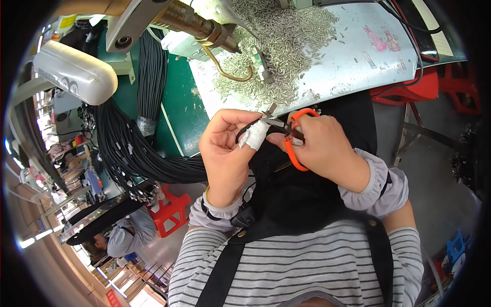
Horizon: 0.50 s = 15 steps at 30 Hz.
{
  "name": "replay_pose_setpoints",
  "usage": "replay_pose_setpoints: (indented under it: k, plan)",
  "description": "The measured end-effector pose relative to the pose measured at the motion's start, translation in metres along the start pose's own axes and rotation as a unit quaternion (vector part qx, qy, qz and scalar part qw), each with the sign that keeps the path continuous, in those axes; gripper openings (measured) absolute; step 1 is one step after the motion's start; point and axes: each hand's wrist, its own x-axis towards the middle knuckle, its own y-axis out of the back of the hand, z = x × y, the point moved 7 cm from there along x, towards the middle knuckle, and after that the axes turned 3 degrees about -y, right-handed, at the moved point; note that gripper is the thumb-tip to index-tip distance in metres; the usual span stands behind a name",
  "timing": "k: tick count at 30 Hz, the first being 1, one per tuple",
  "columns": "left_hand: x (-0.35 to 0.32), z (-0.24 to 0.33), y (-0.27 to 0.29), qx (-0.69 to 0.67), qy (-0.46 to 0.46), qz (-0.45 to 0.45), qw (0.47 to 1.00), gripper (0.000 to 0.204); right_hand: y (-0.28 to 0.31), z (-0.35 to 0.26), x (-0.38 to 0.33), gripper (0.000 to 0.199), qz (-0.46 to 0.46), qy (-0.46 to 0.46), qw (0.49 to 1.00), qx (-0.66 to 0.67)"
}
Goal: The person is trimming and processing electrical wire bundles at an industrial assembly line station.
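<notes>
My left hand (221, 153) pinches a black cable (241, 134) near its end, with white tape (254, 136) wrapped round the thumb. In my right hand (330, 143) is a pair of pliers with orange handles (295, 156). The metal jaws (276, 123) of the pliers meet the cable end just above my left thumb; whether they are clamped on it is too small to tell. Both hands are held close together in front of the table's near edge, above my black apron (307, 197).
Many small metal pins (286, 48) are heaped on a white board (353, 61), below a machine's nozzle (225, 41). Thick black cable bundles (163, 166) hang at left, near a white lamp (76, 71). Red stools (171, 211) and a seated person (134, 235) are further off.
</notes>
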Motion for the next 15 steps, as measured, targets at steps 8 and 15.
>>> replay_pose_setpoints:
  k: [8, 15]
  plan:
    - [0.054, -0.031, 0.012, -0.177, 0.134, -0.051, 0.974, 0.013, 0.004, 0.016, 0.012, 0.024, -0.013, -0.167, 0.920, 0.353]
    - [0.077, -0.027, 0.014, -0.130, 0.150, -0.039, 0.979, 0.010, 0.018, 0.020, 0.069, 0.020, 0.085, -0.127, 0.933, 0.326]
